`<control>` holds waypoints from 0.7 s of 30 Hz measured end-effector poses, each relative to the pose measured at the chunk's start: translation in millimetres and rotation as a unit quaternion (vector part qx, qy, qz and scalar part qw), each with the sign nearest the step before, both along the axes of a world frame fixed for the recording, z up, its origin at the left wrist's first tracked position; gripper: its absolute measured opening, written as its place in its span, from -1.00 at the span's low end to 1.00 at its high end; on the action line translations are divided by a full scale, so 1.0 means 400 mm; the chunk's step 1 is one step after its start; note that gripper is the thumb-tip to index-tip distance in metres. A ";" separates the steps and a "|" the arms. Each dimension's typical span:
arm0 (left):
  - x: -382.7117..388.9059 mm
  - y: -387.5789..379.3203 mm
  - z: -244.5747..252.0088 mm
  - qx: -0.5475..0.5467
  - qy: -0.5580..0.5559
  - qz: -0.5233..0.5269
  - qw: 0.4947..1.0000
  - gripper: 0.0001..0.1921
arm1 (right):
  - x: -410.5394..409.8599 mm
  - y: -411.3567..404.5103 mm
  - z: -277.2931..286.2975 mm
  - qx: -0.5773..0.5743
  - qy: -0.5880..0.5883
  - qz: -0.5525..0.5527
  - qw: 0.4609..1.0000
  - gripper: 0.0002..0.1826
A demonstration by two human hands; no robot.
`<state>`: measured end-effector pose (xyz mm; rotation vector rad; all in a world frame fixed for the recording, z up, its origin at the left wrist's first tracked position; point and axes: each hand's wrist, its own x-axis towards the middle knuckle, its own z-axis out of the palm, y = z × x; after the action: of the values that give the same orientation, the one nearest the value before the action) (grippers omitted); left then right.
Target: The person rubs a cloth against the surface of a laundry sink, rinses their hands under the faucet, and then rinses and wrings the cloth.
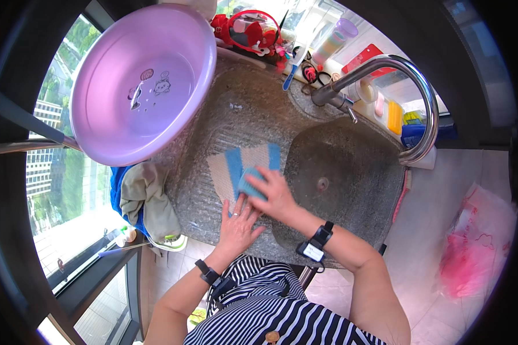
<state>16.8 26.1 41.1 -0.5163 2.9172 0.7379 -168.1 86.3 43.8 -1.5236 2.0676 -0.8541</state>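
A beige cloth with blue stripes lies flat on the ribbed washboard part of a grey stone laundry sink. My right hand, slightly blurred, grips a blue scrubbing brush against the cloth. My left hand rests with spread fingers on the cloth's lower edge, close below the brush, and wears a ring. Black bands circle both wrists. How the brush's underside meets the cloth is hidden.
A purple plastic basin leans at the upper left, above a grey-green cloth. The chrome faucet arches over the sink bowl on the right. Small items line the back ledge, including a blue-handled brush. A pink plastic bag lies right.
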 end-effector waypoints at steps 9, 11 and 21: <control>0.045 0.000 0.020 0.026 0.023 -0.024 0.999 -0.27 | -0.274 -0.204 -0.245 -0.043 0.147 -0.104 0.983 -0.42; 0.047 -0.004 0.015 0.034 0.032 -0.024 0.999 -0.28 | -0.259 -0.188 -0.221 -0.078 0.099 -0.136 0.983 -0.42; 0.061 -0.022 0.004 0.098 0.044 -0.065 0.992 -0.27 | -0.102 -0.246 -0.172 -0.064 0.121 0.052 0.989 -0.43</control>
<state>41.2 17.5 42.7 -0.2796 2.8793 1.0369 -209.0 -12.0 -25.0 -1.8677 2.1115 -0.8111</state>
